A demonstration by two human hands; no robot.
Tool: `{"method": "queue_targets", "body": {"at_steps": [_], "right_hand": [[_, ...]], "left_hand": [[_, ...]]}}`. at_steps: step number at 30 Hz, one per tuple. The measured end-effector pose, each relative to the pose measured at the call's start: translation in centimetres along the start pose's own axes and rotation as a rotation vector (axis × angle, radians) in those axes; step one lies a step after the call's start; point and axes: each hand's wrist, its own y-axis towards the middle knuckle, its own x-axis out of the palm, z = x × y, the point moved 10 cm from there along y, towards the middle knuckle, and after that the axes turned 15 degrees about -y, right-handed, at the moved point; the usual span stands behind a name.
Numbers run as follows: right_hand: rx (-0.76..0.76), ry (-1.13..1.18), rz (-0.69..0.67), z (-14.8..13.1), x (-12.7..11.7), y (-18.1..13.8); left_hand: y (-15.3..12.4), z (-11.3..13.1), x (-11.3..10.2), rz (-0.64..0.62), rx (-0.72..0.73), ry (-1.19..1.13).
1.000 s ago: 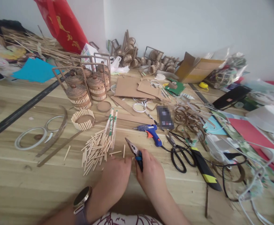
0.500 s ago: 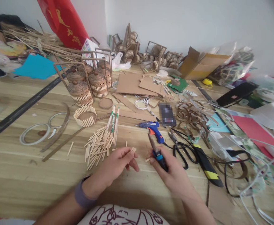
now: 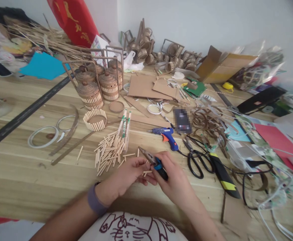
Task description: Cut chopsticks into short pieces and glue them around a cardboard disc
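Observation:
My right hand (image 3: 175, 175) is closed around needle-nose pliers (image 3: 146, 155) with blue and black handles, jaws pointing up and left. My left hand (image 3: 127, 174) meets it, fingers closed on a few short wooden sticks (image 3: 147, 173); the fingers partly hide them. Just beyond my left hand lies a loose pile of short sticks (image 3: 109, 150), with green-printed paper chopstick sleeves (image 3: 125, 125) at its far end. Behind the pile stands a small round basket (image 3: 95, 120) walled with upright sticks. A blue glue gun (image 3: 170, 137) rests beyond my right hand.
Several lidded stick baskets (image 3: 88, 92) with tall handles stand back left. Tape rolls (image 3: 43, 137) lie at left. Scissors (image 3: 195, 160), a black and yellow cutter (image 3: 223, 175), curled brown strips (image 3: 209, 122) and cables lie right. Cardboard sheets (image 3: 142, 85) lie behind.
My right hand has moved left with the pliers, bringing them to the sticks in my left hand. The two hands were apart before. The view has shifted slightly.

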Motion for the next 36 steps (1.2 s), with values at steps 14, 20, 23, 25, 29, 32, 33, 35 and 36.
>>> {"method": "queue_targets", "body": {"at_steps": [14,20,23,25,29,32,33,35,36], "right_hand": [[0.285,0.054,0.151,2.7,0.6,-1.2],[0.293,-0.034,0.116,3.5,0.5,-0.8],[0.276,-0.043,0.092,3.4,0.8,-0.5],[0.268,-0.043,0.090,3.3,1.0,-0.3],[0.248,-0.043,0.084,3.2,1.2,0.0],[0.231,-0.055,0.069,3.4,1.5,0.3],[0.227,-0.063,0.073,3.5,1.5,0.4],[0.223,-0.081,0.090,3.8,1.5,0.5],[0.222,-0.090,0.103,4.0,1.5,0.5]], "left_hand": [[-0.6,3.2,-1.0,0.116,0.238,0.213],[-3.6,9.5,-2.5,0.476,0.496,1.038],[-3.8,10.1,-2.7,0.537,0.427,1.343],[-3.6,9.7,-2.5,0.491,0.355,1.461],[-3.9,9.0,-1.4,0.367,0.276,1.587],[-4.8,9.8,-1.4,0.426,0.292,1.632],[-5.1,10.1,-1.7,0.471,0.282,1.650],[-5.5,10.7,-2.7,0.555,0.246,1.695],[-5.6,10.9,-3.1,0.586,0.231,1.722]]}}
